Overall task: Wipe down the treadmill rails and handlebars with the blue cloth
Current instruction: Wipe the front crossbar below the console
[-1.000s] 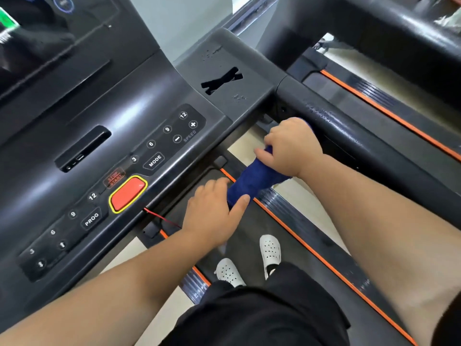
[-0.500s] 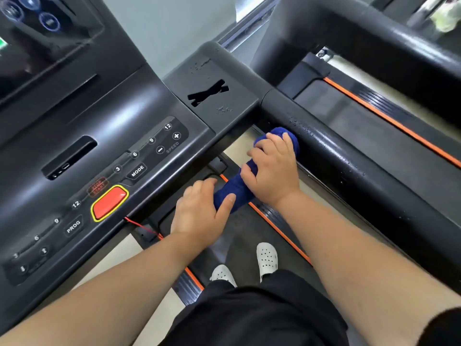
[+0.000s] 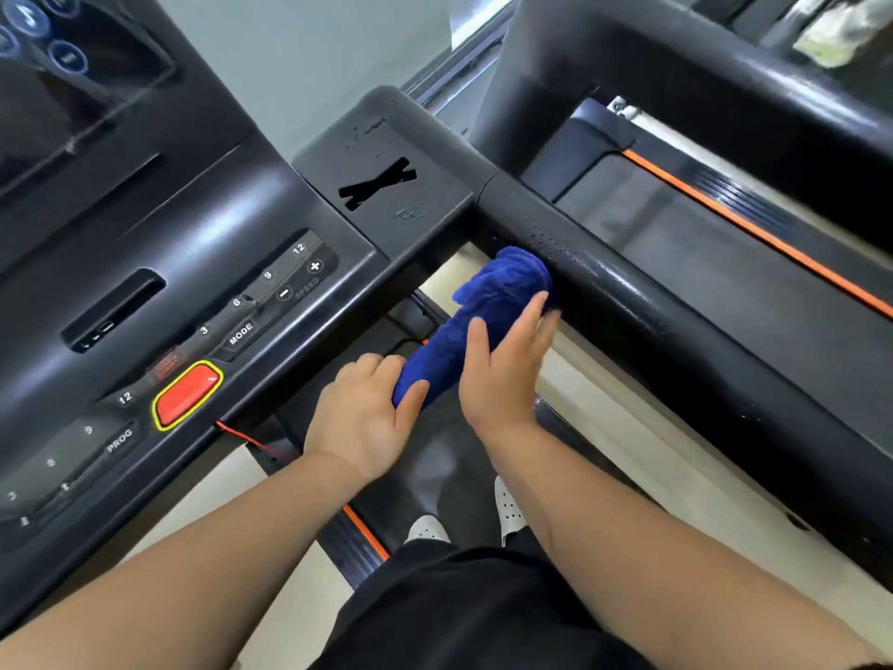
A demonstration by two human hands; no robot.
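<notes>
Blue cloth (image 3: 488, 302), rolled into a thick sausage, sits between both grips. The left grip (image 3: 362, 418) is curled round its lower end with the thumb laid over the top. The right grip (image 3: 502, 374) lies with fingers straight and flat against the roll's side, thumb pressing on it, pinching nothing. From where I watch, the roll slants up to the right, and its upper end touches the inner side of the black handrail (image 3: 642, 321), just beside the joint with the console (image 3: 241, 220). Small beads speckle the handrail above the cloth. On the console a red stop button (image 3: 186, 394) ringed in yellow sits near the left grip, with a thin red cord (image 3: 241, 433) below it. Under the arms I see the treadmill belt (image 3: 435, 456), white clogs (image 3: 507, 510) and black shorts (image 3: 483, 611).
</notes>
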